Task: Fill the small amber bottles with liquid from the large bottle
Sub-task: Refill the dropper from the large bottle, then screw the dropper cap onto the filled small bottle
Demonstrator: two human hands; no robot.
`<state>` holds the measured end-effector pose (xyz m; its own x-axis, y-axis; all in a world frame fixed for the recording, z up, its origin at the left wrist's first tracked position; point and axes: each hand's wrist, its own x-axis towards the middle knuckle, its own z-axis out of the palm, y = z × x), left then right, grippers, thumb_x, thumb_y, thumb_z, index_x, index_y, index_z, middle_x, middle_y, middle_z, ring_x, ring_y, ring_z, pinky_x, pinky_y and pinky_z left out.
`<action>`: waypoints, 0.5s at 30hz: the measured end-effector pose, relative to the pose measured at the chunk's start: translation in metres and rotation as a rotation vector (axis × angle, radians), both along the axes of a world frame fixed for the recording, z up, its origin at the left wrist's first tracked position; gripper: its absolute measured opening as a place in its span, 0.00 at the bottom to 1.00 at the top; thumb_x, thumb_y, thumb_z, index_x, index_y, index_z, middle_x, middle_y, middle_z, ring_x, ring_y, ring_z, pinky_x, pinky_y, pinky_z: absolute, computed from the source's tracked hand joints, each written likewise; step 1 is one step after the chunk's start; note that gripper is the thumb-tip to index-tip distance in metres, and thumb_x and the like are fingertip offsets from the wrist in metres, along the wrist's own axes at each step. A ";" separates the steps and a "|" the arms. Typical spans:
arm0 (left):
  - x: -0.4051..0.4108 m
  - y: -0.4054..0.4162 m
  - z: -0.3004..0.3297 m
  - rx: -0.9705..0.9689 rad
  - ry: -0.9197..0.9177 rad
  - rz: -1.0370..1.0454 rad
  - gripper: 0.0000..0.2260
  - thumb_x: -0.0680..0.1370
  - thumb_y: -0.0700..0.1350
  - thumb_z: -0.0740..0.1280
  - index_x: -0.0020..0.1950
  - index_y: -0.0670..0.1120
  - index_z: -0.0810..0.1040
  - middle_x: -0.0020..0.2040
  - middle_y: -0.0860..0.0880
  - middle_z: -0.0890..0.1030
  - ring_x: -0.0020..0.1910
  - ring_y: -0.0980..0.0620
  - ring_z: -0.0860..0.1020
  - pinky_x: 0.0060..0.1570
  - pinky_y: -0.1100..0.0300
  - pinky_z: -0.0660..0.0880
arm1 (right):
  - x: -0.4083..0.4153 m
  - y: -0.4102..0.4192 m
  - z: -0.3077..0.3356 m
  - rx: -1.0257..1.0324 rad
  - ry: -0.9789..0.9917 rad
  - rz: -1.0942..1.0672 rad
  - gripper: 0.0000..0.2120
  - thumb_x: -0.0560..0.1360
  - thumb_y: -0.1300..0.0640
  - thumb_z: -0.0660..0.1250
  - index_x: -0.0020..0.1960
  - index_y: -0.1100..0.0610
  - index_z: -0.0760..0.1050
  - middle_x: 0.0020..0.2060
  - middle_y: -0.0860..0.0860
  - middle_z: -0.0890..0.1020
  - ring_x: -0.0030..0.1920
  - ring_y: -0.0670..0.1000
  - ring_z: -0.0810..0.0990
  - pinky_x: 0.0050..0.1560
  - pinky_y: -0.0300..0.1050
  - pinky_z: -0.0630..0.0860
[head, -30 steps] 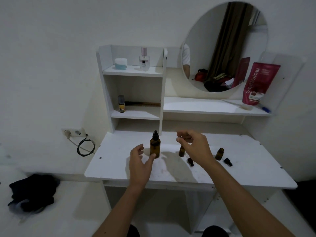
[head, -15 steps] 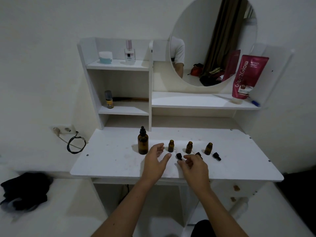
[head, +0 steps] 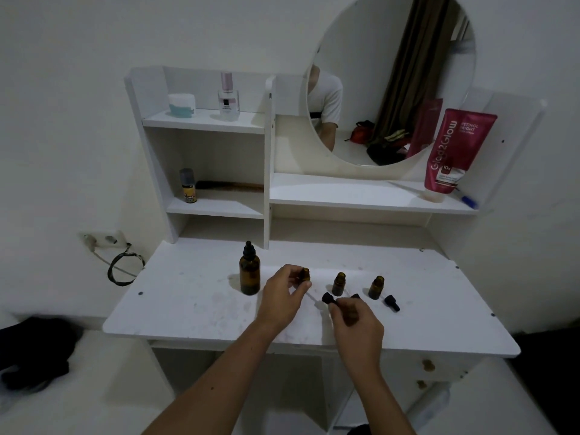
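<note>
Centrally, the left hand [head: 282, 296] grips a small round amber glass bottle [head: 305, 274]; the right hand [head: 356, 324] pinches a black rubber dropper cap [head: 329, 298] above the matte white bench [head: 188, 302].

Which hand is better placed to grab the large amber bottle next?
Left. The left hand grips the leftmost small bottle right beside the large bottle; the right hand is farther away, pinching a dropper cap.
</note>
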<state>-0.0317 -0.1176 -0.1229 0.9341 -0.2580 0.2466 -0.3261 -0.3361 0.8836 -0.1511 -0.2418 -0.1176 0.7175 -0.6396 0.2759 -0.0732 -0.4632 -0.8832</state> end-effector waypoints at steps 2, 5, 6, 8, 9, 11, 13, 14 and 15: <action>0.002 0.001 -0.001 -0.001 0.005 -0.002 0.13 0.78 0.48 0.73 0.61 0.50 0.79 0.55 0.57 0.83 0.53 0.64 0.80 0.54 0.73 0.76 | 0.000 -0.005 0.007 0.100 -0.035 -0.005 0.05 0.76 0.59 0.75 0.52 0.53 0.83 0.43 0.44 0.86 0.45 0.42 0.84 0.53 0.43 0.83; 0.002 0.003 -0.002 -0.007 0.009 -0.009 0.12 0.78 0.48 0.73 0.61 0.50 0.79 0.54 0.58 0.83 0.53 0.68 0.78 0.52 0.76 0.74 | 0.006 -0.010 0.019 0.165 -0.108 0.029 0.07 0.76 0.62 0.74 0.54 0.54 0.83 0.46 0.45 0.87 0.48 0.41 0.85 0.57 0.44 0.82; 0.002 0.003 -0.003 -0.013 0.008 -0.013 0.12 0.78 0.48 0.73 0.61 0.50 0.80 0.54 0.58 0.83 0.53 0.68 0.78 0.52 0.76 0.73 | 0.010 -0.011 0.024 0.175 -0.138 0.045 0.08 0.76 0.62 0.74 0.54 0.53 0.83 0.47 0.46 0.87 0.49 0.42 0.85 0.57 0.45 0.83; 0.003 0.003 -0.003 -0.023 0.007 -0.020 0.12 0.78 0.47 0.73 0.60 0.49 0.80 0.53 0.57 0.83 0.53 0.67 0.78 0.53 0.75 0.74 | 0.017 -0.011 0.033 0.173 -0.183 0.084 0.08 0.77 0.62 0.73 0.54 0.52 0.82 0.48 0.47 0.87 0.50 0.48 0.87 0.56 0.49 0.83; 0.003 0.003 -0.004 -0.026 0.008 -0.023 0.12 0.78 0.47 0.73 0.60 0.49 0.80 0.54 0.57 0.83 0.54 0.67 0.79 0.53 0.75 0.74 | 0.021 -0.011 0.037 0.158 -0.195 0.098 0.08 0.77 0.62 0.72 0.55 0.52 0.82 0.48 0.47 0.87 0.50 0.50 0.87 0.55 0.50 0.84; 0.004 0.003 -0.004 -0.029 0.011 -0.030 0.12 0.78 0.46 0.73 0.60 0.49 0.80 0.54 0.57 0.83 0.54 0.67 0.78 0.54 0.75 0.74 | 0.027 -0.011 0.047 0.109 -0.211 0.116 0.08 0.78 0.62 0.72 0.56 0.53 0.82 0.48 0.46 0.87 0.48 0.49 0.87 0.53 0.50 0.84; 0.005 0.004 -0.005 -0.030 0.011 -0.034 0.12 0.78 0.46 0.73 0.60 0.49 0.80 0.55 0.57 0.83 0.54 0.67 0.79 0.54 0.75 0.74 | 0.033 -0.010 0.053 0.057 -0.214 0.144 0.08 0.78 0.62 0.72 0.56 0.54 0.82 0.48 0.44 0.86 0.49 0.47 0.86 0.51 0.48 0.84; 0.005 0.004 -0.005 -0.032 0.010 -0.037 0.11 0.78 0.46 0.73 0.61 0.50 0.80 0.55 0.57 0.83 0.54 0.66 0.79 0.55 0.74 0.74 | 0.037 -0.009 0.055 0.029 -0.208 0.160 0.08 0.78 0.62 0.71 0.56 0.55 0.82 0.48 0.44 0.86 0.50 0.45 0.86 0.51 0.47 0.84; 0.005 0.004 -0.005 -0.036 0.009 -0.040 0.11 0.78 0.47 0.73 0.61 0.50 0.80 0.55 0.58 0.83 0.54 0.65 0.79 0.57 0.72 0.76 | 0.040 -0.009 0.056 -0.003 -0.199 0.175 0.08 0.78 0.62 0.72 0.57 0.55 0.82 0.48 0.45 0.86 0.50 0.44 0.85 0.50 0.44 0.84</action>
